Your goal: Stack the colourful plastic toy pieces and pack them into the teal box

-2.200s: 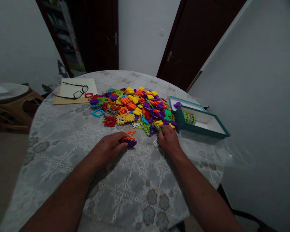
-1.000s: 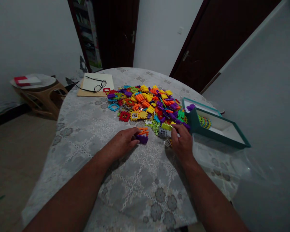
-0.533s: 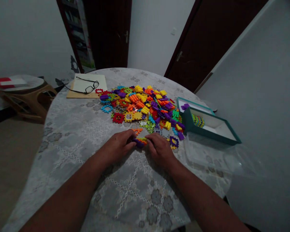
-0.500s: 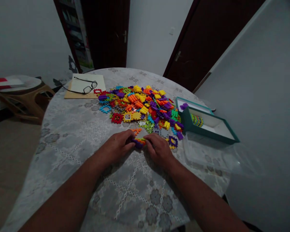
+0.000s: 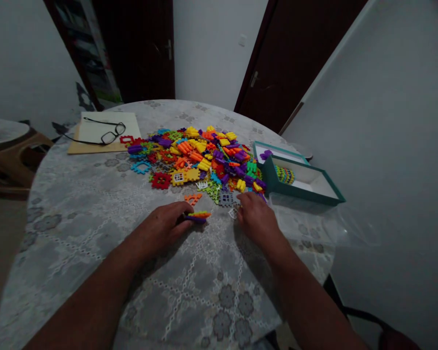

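Note:
My left hand (image 5: 170,221) is closed on a small stack of flat plastic building pieces (image 5: 199,216), yellow-green, orange and purple, held just above the tablecloth. My right hand (image 5: 255,216) is apart from it, at the near right edge of the pile, palm down with thumb and forefinger parted. Its other fingers are mostly hidden. Close to its fingertips lie a grey window piece (image 5: 226,197) and a small white frame piece (image 5: 233,213). An orange triangular piece (image 5: 193,199) lies beyond my left hand.
A heap of colourful plastic pieces (image 5: 204,163) covers the table's middle. At right stand a green box (image 5: 306,192) with a beaded coil (image 5: 284,175) inside, its lid (image 5: 281,153), and a clear plastic container (image 5: 299,218). Glasses (image 5: 108,137) rest on paper at the far left.
My right hand has let go of the stack and moved right to the pile's edge. The stack stays in my left hand. The whole view has shifted slightly.

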`<action>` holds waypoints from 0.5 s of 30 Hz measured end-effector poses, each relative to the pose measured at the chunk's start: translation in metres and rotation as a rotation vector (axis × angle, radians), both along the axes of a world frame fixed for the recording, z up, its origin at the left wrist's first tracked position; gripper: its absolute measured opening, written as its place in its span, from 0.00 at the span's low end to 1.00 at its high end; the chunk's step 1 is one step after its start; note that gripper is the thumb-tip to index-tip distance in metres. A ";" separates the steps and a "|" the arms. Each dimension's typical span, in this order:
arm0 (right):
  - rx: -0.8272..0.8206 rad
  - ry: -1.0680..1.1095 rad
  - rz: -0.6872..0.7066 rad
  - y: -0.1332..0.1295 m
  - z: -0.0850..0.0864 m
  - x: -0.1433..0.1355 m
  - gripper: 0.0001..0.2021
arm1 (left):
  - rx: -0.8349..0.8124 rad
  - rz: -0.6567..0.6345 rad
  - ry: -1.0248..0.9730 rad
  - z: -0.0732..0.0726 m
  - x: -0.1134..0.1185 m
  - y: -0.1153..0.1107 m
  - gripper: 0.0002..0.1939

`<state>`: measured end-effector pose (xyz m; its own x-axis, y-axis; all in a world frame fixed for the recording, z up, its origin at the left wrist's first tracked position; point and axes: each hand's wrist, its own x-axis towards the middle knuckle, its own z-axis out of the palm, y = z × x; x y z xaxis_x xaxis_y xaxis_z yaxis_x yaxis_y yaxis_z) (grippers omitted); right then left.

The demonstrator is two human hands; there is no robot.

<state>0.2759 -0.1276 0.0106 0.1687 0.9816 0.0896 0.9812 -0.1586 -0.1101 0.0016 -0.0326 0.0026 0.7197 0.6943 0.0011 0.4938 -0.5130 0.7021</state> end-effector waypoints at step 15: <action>-0.284 -0.137 -0.184 0.004 0.004 0.014 0.16 | 0.067 0.014 -0.006 -0.007 -0.002 0.001 0.12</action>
